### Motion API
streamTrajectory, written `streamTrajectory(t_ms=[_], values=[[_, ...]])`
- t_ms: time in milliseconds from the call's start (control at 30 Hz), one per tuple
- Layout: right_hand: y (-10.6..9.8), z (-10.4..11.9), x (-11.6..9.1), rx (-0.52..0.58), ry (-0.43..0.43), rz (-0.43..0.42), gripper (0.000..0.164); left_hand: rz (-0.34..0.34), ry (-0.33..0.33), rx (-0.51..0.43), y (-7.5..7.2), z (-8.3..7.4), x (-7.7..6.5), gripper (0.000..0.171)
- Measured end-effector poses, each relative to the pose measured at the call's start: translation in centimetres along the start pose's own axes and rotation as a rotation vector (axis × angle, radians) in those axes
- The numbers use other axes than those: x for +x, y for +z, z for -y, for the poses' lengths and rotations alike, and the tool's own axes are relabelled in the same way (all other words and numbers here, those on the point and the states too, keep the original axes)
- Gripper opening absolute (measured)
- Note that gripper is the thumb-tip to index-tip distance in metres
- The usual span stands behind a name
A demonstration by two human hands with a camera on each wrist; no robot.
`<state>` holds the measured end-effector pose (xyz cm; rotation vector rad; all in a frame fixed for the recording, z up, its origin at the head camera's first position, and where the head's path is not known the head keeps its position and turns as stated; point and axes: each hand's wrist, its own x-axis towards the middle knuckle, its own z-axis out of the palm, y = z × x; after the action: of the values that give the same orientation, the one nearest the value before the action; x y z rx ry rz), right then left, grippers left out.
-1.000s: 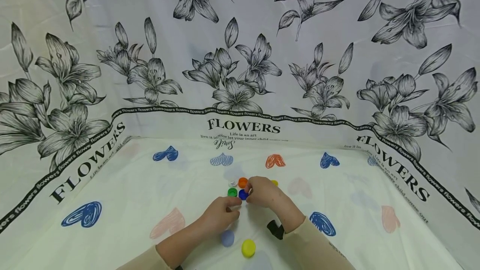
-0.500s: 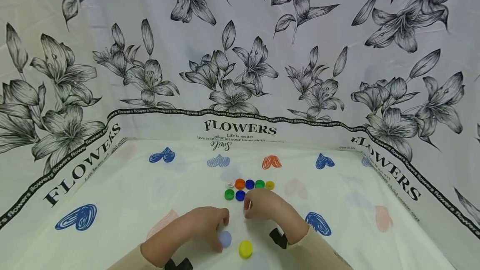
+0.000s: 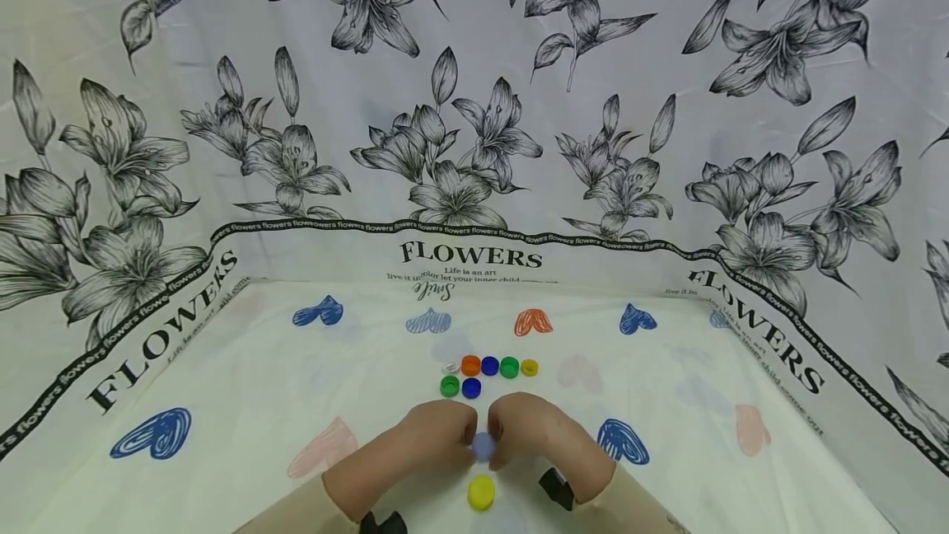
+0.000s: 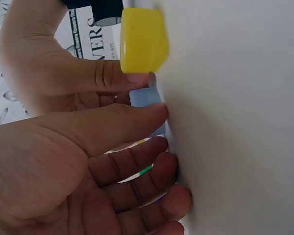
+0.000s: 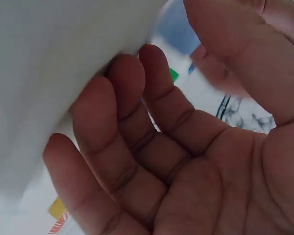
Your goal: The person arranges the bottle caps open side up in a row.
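Note:
In the head view, a light blue bottle cap (image 3: 483,447) is between my two hands, close over the cloth. My left hand (image 3: 443,433) pinches it from the left, with the thumb across its near side in the left wrist view. From the right, my right hand (image 3: 532,437) holds it between thumb and forefinger, the other fingers curled down to the cloth. Just in front of the hands lies a yellow cap (image 3: 480,492). Beyond them sit a green cap (image 3: 450,386) and a dark blue cap (image 3: 471,388), side by side.
A back row has a clear cap (image 3: 451,367), an orange cap (image 3: 470,366), a blue cap (image 3: 490,366), a green cap (image 3: 509,367) and a small yellow cap (image 3: 529,367). White cloth (image 3: 259,377) with printed hearts covers the surface; a flowered curtain (image 3: 474,122) hangs behind.
My left hand has left the dark blue cap, taken the light blue cap and brought it right and away from me. My right hand has drawn back from the dark blue cap to meet it.

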<state>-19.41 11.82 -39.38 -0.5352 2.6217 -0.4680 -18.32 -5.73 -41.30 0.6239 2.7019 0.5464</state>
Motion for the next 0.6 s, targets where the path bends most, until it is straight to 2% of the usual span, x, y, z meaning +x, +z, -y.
streamTrajectory(t_ms=[133, 267, 400, 500, 600], values=[[0.1, -0.1, 0.0, -0.051, 0.021, -0.017, 0.027, 0.008, -0.016, 0.023, 0.2, -1.4, 1.2, 0.013], [-0.1, -0.4, 0.0, -0.067, 0.030, -0.032, 0.028, -0.002, -0.033, -0.022, 0.6, -1.6, 1.8, 0.015], [-0.5, -0.8, -0.2, -0.019, 0.004, -0.025, 0.027, -0.019, -0.011, -0.133, 0.9, -0.8, 2.2, 0.014], [-1.0, -1.2, -0.4, 0.038, -0.009, -0.008, 0.020, -0.025, 0.008, -0.257, 0.8, -0.1, 2.4, 0.015], [-1.3, -1.7, -0.4, 0.083, -0.026, 0.007, 0.012, -0.031, -0.010, -0.396, 0.9, 0.4, 2.5, 0.016]])
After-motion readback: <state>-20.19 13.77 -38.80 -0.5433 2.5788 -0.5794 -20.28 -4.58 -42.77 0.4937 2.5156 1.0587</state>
